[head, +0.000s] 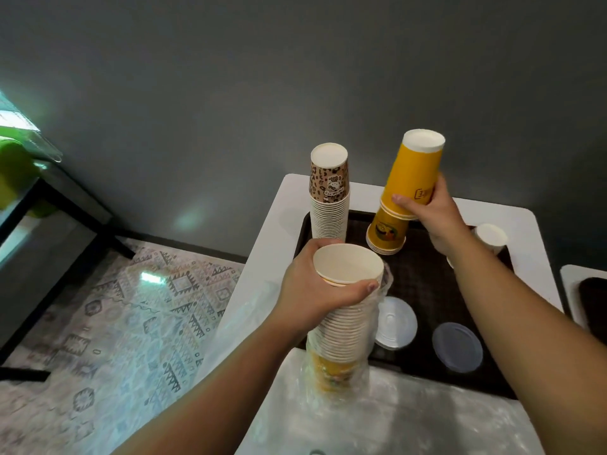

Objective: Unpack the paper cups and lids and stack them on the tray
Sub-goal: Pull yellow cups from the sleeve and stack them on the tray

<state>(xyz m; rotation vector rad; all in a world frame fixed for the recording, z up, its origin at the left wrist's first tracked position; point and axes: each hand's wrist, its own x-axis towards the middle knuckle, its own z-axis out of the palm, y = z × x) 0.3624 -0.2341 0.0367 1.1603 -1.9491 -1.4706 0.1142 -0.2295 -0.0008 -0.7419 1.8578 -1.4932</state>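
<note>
Cups are already stacked on the tray (427,290), so part of the job looks done. A tall stack of spotted cups (329,192) is stood upside down at the far left of the tray. Beside it, a short yellow stack (387,233) is stood upside down too. A yellow cup (414,172) is held by the right hand (427,211), with the fingers curled round it, just above the short stack and tilted. It seems to be on its way onto that stack.

A long sleeve of cups (345,310), partly wrapped in clear plastic (335,382), is gripped near its top by the left hand (315,284). The fingers are wrapped round it. It is held over the near edge of the tray, mouth up.

A white lid (395,321) and a clear lid (457,347) are laid flat on the tray. One more white cup (490,238) is seen behind the right wrist.

Many cups are left in the sleeve, so much unpacking is probably left.
</note>
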